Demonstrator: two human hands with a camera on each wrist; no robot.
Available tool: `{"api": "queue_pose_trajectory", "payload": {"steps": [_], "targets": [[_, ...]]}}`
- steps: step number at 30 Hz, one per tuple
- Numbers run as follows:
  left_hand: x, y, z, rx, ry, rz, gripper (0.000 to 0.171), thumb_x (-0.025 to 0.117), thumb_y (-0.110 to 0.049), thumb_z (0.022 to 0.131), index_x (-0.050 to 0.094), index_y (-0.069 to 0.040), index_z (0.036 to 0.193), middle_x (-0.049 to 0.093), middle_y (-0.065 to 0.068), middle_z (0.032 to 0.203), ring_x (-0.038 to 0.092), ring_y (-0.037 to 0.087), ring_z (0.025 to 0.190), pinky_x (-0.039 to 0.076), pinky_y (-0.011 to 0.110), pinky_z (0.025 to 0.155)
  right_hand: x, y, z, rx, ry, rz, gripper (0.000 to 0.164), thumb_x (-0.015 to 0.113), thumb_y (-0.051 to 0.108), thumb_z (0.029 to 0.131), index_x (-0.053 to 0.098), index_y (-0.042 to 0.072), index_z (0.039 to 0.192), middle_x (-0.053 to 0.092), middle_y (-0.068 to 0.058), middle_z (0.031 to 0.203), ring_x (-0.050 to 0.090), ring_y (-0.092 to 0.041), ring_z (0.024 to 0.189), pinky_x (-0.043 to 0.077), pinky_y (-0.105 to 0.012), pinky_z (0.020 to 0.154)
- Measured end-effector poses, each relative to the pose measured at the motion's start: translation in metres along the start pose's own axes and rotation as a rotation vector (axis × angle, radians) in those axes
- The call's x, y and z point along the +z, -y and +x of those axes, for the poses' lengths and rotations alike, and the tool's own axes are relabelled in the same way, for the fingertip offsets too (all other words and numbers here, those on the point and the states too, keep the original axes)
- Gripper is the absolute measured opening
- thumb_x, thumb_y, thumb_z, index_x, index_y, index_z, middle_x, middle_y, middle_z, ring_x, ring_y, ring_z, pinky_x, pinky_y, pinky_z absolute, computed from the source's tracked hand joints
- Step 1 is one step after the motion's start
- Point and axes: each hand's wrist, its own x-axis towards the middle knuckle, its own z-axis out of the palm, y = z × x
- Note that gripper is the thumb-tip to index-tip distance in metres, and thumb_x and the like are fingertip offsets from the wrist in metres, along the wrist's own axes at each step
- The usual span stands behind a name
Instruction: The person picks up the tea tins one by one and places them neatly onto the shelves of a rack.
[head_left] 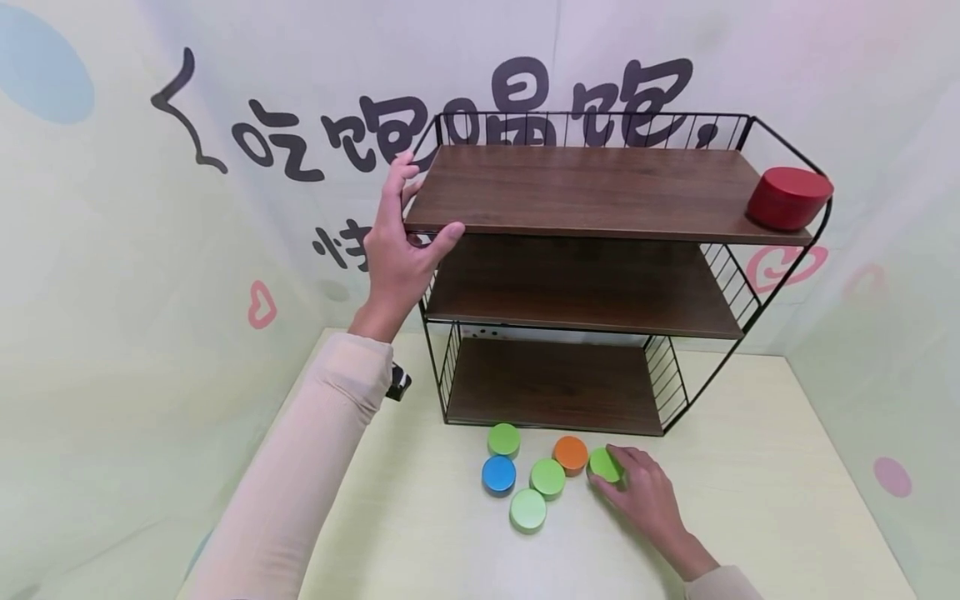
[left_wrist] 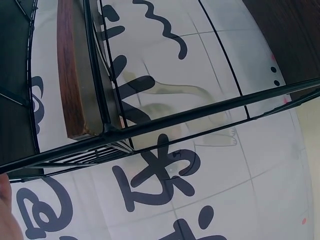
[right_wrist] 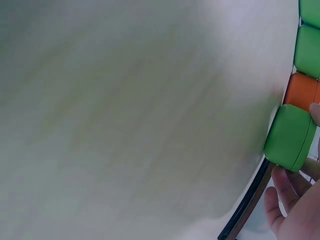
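Note:
My left hand holds the upper left corner of a three-tier shelf rack, made of dark wood boards and black wire. Its thumb lies at the top board's front edge, its fingers by the wire side. Only a bit of that hand shows in the left wrist view, beside a black wire rail. On the table, my right hand pinches a round green tin between thumb and fingers. That green tin shows a lid seam in the right wrist view. Right beside it sits an orange tin.
Left of the orange tin are a green tin, a pale green tin, a blue tin and another green tin. A larger red tin stands at the top board's right end. Printed cloth walls surround the table.

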Motion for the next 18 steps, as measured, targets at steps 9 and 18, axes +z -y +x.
{"api": "queue_pose_trajectory", "payload": {"steps": [9, 18], "targets": [[0.0004, 0.0007, 0.0001, 0.003, 0.0, -0.001, 0.088, 0.061, -0.073, 0.081, 0.044, -0.009, 0.14, 0.046, -0.006, 0.151, 0.054, 0.01, 0.128, 0.048, 0.034, 0.064, -0.0001, -0.0017, -0.0002, -0.008, 0.013, -0.01, 0.06, 0.091, 0.03, 0.062, 0.072, -0.002, 0.109, 0.07, -0.019, 0.101, 0.068, -0.037, 0.09, 0.056, -0.05, 0.073], [0.0002, 0.0013, -0.0008, 0.023, -0.001, 0.012, 0.087, 0.062, -0.07, 0.082, 0.044, -0.008, 0.14, 0.045, -0.004, 0.152, 0.054, 0.01, 0.128, 0.049, 0.037, 0.065, -0.0045, 0.0008, 0.002, -0.059, 0.037, -0.065, 0.061, 0.091, 0.033, 0.063, 0.072, -0.001, 0.11, 0.07, -0.019, 0.102, 0.068, -0.036, 0.089, 0.056, -0.05, 0.071]]}}
